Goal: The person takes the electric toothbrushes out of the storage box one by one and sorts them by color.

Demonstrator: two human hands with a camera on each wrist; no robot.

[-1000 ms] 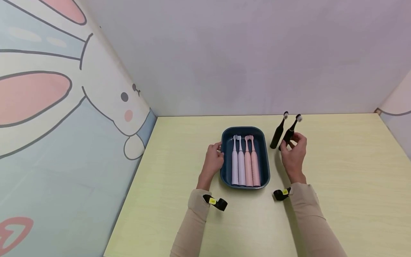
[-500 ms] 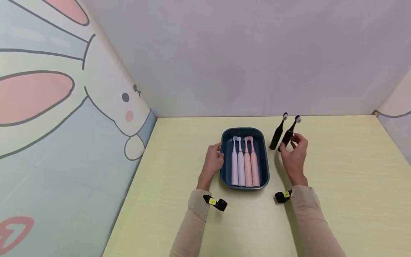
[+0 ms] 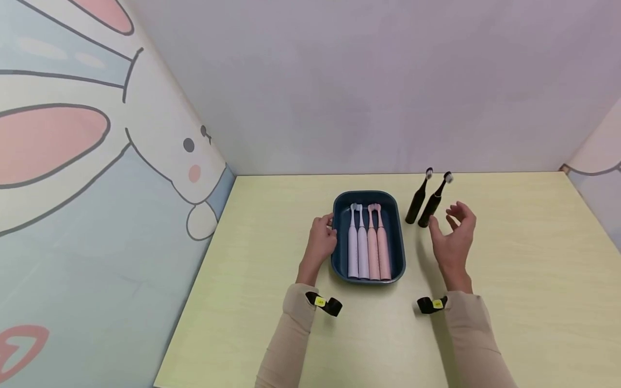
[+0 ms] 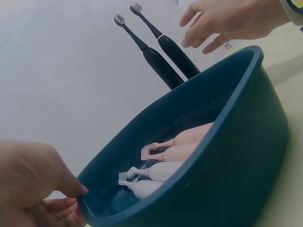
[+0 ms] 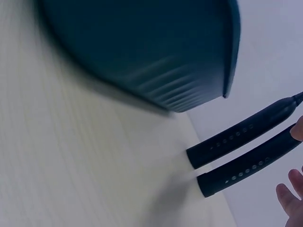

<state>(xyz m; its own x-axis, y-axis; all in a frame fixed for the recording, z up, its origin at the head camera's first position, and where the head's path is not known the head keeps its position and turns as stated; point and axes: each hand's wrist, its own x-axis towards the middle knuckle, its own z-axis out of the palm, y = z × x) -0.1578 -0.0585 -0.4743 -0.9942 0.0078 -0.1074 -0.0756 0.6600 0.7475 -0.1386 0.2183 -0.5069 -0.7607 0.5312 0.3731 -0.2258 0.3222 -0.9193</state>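
The tray (image 3: 401,253) gripped at its rim by the left hand (image 3: 321,243) looked like smooth dark blue plastic with a soft sheen. Inside it, the four toothbrushes (image 3: 367,248) had pale, matt plastic bodies, two white and two pink. The two black toothbrushes (image 3: 426,202) standing just beyond the spread fingers of the right hand (image 3: 453,240) showed satin plastic, with a thin metallic ring visible on one neck. The table (image 3: 524,269) under both hands was pale yellow-green wood-grain laminate, smooth and matt.
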